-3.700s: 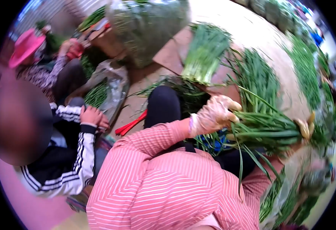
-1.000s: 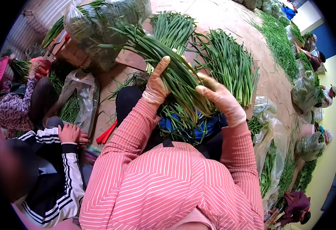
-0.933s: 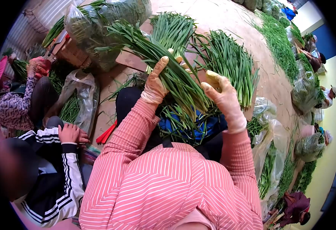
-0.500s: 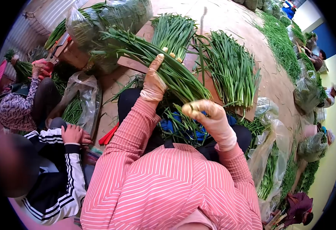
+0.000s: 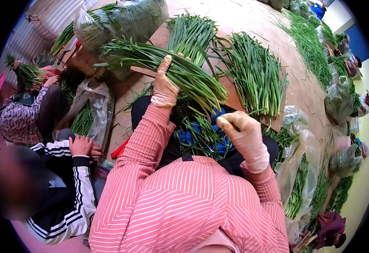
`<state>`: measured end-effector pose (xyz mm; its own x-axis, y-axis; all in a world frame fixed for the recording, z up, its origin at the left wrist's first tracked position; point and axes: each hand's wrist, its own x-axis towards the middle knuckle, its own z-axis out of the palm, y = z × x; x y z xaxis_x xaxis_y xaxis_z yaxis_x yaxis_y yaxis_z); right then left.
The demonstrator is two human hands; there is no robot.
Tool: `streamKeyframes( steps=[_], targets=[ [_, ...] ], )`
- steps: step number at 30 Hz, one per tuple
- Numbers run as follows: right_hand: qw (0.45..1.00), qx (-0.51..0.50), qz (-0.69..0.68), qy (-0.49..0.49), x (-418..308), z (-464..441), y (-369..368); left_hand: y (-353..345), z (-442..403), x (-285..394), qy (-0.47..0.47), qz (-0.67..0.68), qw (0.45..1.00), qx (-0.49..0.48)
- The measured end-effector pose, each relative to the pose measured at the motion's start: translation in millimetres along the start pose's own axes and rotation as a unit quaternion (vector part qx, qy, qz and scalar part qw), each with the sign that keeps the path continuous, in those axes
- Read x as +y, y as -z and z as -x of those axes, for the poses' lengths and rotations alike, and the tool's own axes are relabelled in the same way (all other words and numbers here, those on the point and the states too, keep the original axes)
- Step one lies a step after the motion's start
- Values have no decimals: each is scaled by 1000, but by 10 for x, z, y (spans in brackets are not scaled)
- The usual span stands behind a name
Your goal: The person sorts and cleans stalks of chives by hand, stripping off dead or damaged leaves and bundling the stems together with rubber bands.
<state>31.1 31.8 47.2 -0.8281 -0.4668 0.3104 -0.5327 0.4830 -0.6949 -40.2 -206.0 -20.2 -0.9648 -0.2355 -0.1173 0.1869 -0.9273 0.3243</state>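
Note:
My left hand (image 5: pixel 166 86), in a thin pale glove, is closed around a bunch of garlic chives (image 5: pixel 188 71), thumb on top. Their leaf tips point left and the pale stem ends point right. A few yellowish stems hang from the lower end. Just right of those ends is my gloved right hand (image 5: pixel 244 133), its fingers curled together; what they may pinch is hidden. Loose leaves (image 5: pixel 199 137) lie on blue cloth in my lap. Beyond the held bunch, two piles of chives, a left one (image 5: pixel 191 36) and a right one (image 5: pixel 256 76), rest on a board.
A plastic-wrapped bundle (image 5: pixel 140 21) stands at the back left. Open plastic bags of greens flank me, one left (image 5: pixel 96 99) and one right (image 5: pixel 283 177). A person in a striped-sleeve jacket (image 5: pixel 81 181) sits close at my left. Another person (image 5: pixel 24 118) handles greens farther back.
The held bunch has tilted and dropped slightly, its stem ends now hanging lower. My right hand has moved right and slightly down, away from the stem ends. The person at far left has raised their greens.

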Motion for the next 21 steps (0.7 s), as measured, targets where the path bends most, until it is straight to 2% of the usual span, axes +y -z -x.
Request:
streamKeyframes(
  steps=[3, 7, 9, 14, 18, 20, 21],
  targets=[
    [991, 33, 117, 55, 6, -96, -214, 17, -10, -40, 9, -8, 1000, 1],
    [980, 76, 175, 48, 51, -102, -326, 21, -25, -61, 14, 15, 1000, 20],
    [965, 130, 219, 58, 129, -116, -352, 37, -45, -61, 15, 22, 999, 24],
    [964, 92, 249, 15, 324, -142, -453, -24, 11, -100, 10, 11, 999, 45],
    [982, 97, 161, 17, 405, -155, -487, -29, 30, -111, -13, -25, 998, 51],
    [995, 76, 10, -67, 381, -145, -466, -37, 43, -82, 10, -20, 998, 54],
    [995, 76, 8, -66, 371, -136, -449, -39, 38, -68, 9, -21, 998, 54]
  ],
)
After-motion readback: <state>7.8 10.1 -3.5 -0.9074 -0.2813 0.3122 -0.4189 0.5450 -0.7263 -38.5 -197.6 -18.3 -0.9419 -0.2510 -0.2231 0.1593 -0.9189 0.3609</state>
